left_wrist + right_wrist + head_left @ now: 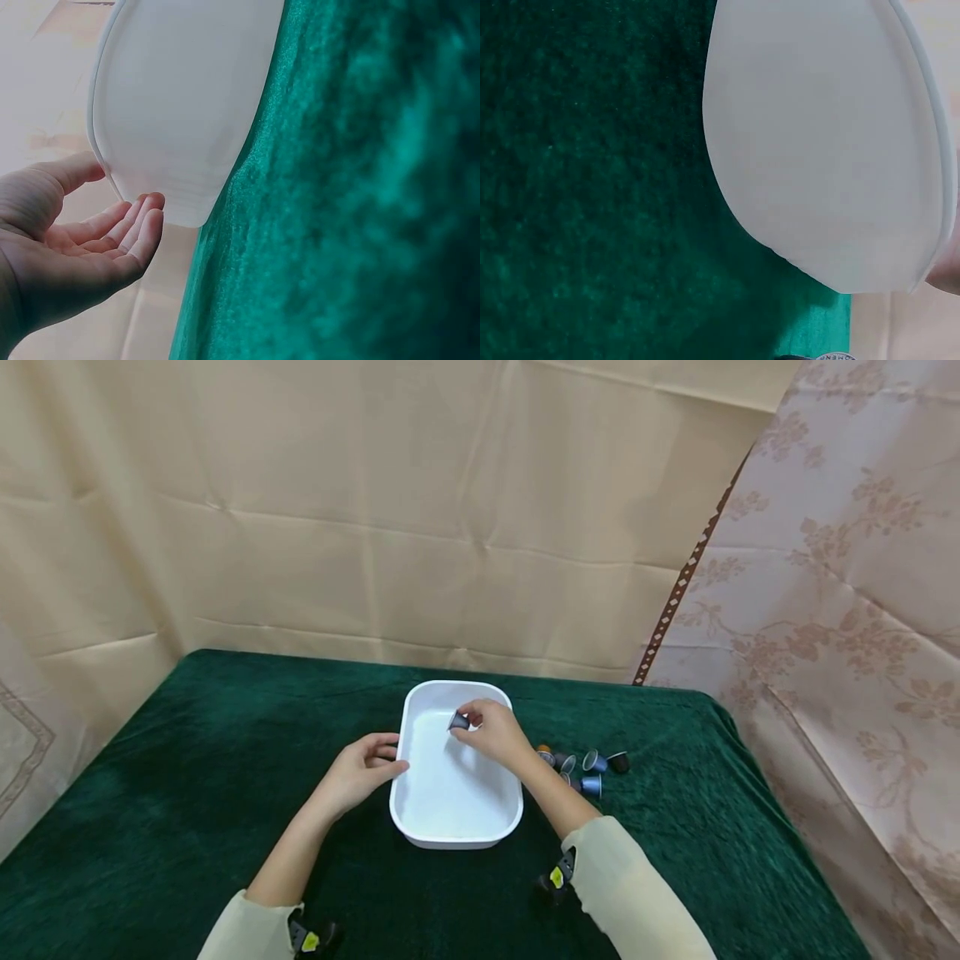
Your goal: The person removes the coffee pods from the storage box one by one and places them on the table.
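A white rectangular tray [457, 802] stands on the green cloth. At its left rim my left hand [363, 777] holds the side, thumb at the edge and fingers against the outer wall, as the left wrist view also shows with the hand [90, 232]. Over the far part of the tray, my right hand [495, 732] pinches a dark grey-blue coffee capsule [459, 721] between thumb and fingers, above the tray floor. Only a sliver of that hand shows at the right edge of the right wrist view, beyond the tray wall [817, 150]; the held capsule is hidden there.
Several loose coffee capsules lie right of the tray, among them a blue one [592, 787], a black one [618, 763] and an orange one [543, 748]. My right forearm partly covers this group. A beige curtain [375, 527] hangs behind the green-covered table [225, 760].
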Available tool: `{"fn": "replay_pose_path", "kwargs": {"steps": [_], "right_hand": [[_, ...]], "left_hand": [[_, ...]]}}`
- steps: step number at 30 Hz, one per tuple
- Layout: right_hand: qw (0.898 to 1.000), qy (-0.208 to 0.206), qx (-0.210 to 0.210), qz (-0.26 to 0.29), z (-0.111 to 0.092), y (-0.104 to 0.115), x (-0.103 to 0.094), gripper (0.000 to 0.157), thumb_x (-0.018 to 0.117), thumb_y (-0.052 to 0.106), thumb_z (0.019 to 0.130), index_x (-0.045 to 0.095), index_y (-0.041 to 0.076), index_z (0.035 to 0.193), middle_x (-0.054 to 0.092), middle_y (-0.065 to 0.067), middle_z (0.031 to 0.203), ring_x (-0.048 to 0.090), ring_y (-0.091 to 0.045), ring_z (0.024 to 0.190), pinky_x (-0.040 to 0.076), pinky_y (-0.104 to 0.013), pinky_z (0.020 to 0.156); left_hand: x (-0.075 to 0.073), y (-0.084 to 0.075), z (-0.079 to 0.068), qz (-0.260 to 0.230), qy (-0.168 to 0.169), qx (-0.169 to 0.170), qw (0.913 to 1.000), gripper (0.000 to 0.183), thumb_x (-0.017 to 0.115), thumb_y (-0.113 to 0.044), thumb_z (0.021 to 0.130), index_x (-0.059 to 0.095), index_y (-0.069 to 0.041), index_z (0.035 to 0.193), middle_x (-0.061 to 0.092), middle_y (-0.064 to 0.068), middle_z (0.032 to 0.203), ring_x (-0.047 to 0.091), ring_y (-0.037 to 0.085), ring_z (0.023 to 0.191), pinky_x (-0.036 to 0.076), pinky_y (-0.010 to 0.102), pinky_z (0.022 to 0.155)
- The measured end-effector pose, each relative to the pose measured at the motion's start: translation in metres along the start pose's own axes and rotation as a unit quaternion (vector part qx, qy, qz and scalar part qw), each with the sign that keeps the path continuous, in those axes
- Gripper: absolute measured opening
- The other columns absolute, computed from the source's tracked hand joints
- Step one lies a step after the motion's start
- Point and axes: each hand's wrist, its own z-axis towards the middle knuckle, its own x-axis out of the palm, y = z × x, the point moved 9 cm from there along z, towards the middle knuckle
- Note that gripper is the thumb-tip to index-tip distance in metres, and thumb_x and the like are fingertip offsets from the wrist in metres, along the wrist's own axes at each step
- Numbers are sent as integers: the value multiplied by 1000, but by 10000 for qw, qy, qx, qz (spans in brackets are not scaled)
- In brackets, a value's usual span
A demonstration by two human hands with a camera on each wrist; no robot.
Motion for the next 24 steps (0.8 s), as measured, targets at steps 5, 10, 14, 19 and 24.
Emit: {"fn": "replay_pose_path", "kwargs": {"steps": [5,10,14,19,24], "right_hand": [[10000,-91,17,22,-2,-1,-5,33,71,24,82,67,7,111,66,-7,100,59,-19,91,52,-29,74],[9999,-143,1,67,-5,-1,-9,33,71,24,82,67,7,111,66,-7,99,59,-18,90,53,-29,74],[9998,-175,14,99,-8,-1,-12,33,71,25,82,67,8,111,66,-6,100,60,-18,91,53,-30,75],[9997,-170,45,160,-11,-1,-15,34,72,25,82,66,9,111,65,-6,100,59,-19,92,53,-31,76],[9997,-149,10,170,-14,1,-17,34,72,24,82,66,8,111,65,-7,100,59,-20,91,52,-31,75]], "left_hand": [[0,0,0,23,-21,13,10000,51,63,-24,88,46,-7,133,58,16,121,63,23,101,54,39,88],[-1,0,1,39,-46,24,10000,51,63,-24,88,46,-7,133,58,16,120,63,23,101,54,39,87],[-2,0,1,57,-68,2,10000,51,64,-24,87,46,-8,133,58,15,120,63,23,102,54,38,87],[-2,1,1,31,-38,4,10000,52,64,-25,87,46,-8,133,58,15,120,62,23,102,54,38,86],[-1,3,3,6,-44,-24,10000,53,65,-25,86,46,-9,133,58,14,120,62,23,102,54,37,85]]}}
